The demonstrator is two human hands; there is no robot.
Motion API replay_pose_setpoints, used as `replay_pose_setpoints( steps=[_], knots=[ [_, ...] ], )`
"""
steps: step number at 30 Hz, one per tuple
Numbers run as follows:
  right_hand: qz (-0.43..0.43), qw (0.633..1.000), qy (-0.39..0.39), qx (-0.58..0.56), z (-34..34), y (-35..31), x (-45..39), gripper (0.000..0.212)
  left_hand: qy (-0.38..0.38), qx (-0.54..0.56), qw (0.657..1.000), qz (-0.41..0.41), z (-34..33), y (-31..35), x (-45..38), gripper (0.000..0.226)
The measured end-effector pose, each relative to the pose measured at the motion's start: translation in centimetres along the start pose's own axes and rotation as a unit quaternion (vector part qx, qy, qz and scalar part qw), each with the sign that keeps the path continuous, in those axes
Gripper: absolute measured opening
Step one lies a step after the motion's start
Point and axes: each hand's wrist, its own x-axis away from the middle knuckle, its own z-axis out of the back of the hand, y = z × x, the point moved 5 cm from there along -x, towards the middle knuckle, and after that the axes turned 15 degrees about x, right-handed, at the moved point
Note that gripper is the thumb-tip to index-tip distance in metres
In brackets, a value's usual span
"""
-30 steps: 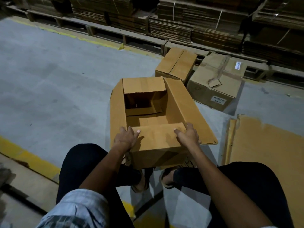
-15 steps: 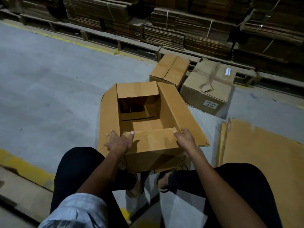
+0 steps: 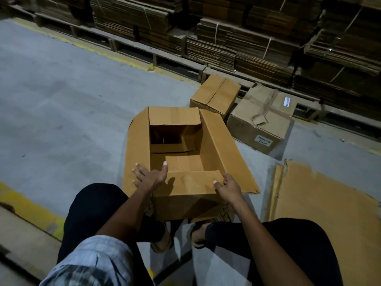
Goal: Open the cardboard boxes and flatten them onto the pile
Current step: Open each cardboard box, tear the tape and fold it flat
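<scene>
An open cardboard box (image 3: 218, 149) stands on the floor in front of my knees, with its four top flaps folded outward. My left hand (image 3: 150, 176) is at the box's near left corner with fingers spread and straight, the thumb pointing over the opening. My right hand (image 3: 226, 186) holds the right end of the near flap (image 3: 191, 182), thumb on top and fingers curled round its edge. A pile of flattened cardboard (image 3: 329, 213) lies on the floor to the right of the box.
Two closed boxes stand behind the open one: a plain one (image 3: 216, 96) and a taped, labelled one (image 3: 261, 120). Bundled stacks of flat cardboard (image 3: 226, 44) on pallets line the back. A yellow floor line (image 3: 26, 205) runs at the left.
My left hand has let go of the near flap and spread its fingers. My right hand stays on the flap's right end. The view has drifted slightly.
</scene>
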Motion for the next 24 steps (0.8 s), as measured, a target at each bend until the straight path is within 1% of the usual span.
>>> replay_pose_setpoints(
  steps=[2,3,7,12,14,15,17,19,21,22,23,24],
  knots=[
    [0.001,1.0,-0.001,0.019,-0.3,0.4,-0.3,0.066,0.022,-0.112,0.99,-0.081,-0.1,0.2,-0.9,0.086],
    [0.001,1.0,-0.005,0.029,-0.5,0.6,-0.5,0.066,0.023,-0.148,0.983,-0.107,-0.3,0.3,-1.3,0.081],
    [0.009,0.999,-0.016,0.05,-0.9,0.7,-1.2,0.067,0.026,-0.202,0.972,-0.114,0.1,0.9,-2.5,0.076],
    [0.017,0.997,-0.01,0.076,-0.6,-0.3,-2.2,0.067,0.034,-0.276,0.951,-0.138,0.0,1.7,-3.3,0.081],
    [0.016,0.997,-0.008,0.082,-0.5,-0.8,-2.4,0.067,0.039,-0.281,0.948,-0.145,-0.1,2.0,-3.6,0.081],
    [0.016,0.996,-0.005,0.086,-0.4,-1.0,-2.4,0.068,0.046,-0.265,0.951,-0.154,-0.1,2.3,-3.7,0.08],
    [0.024,0.994,0.02,0.104,0.5,-1.8,-1.8,0.066,0.076,-0.196,0.962,-0.175,0.4,3.0,-3.5,0.076],
    [0.044,0.988,0.082,0.12,2.3,-3.1,-0.8,0.061,0.122,-0.104,0.967,-0.201,1.6,4.3,-2.9,0.074],
    [0.077,0.978,0.162,0.106,4.8,-5.0,0.7,0.053,0.138,0.02,0.963,-0.232,3.6,6.0,-1.6,0.071],
    [0.1,0.97,0.199,0.096,6.1,-6.0,1.4,0.05,0.115,0.089,0.958,-0.247,4.7,6.8,-1.0,0.066],
    [0.123,0.962,0.226,0.092,7.1,-6.9,2.1,0.047,0.07,0.139,0.956,-0.247,5.6,7.5,-0.5,0.059],
    [0.143,0.955,0.245,0.092,8.0,-7.8,2.8,0.045,0.007,0.157,0.961,-0.23,6.3,8.0,0.2,0.05]
  ],
)
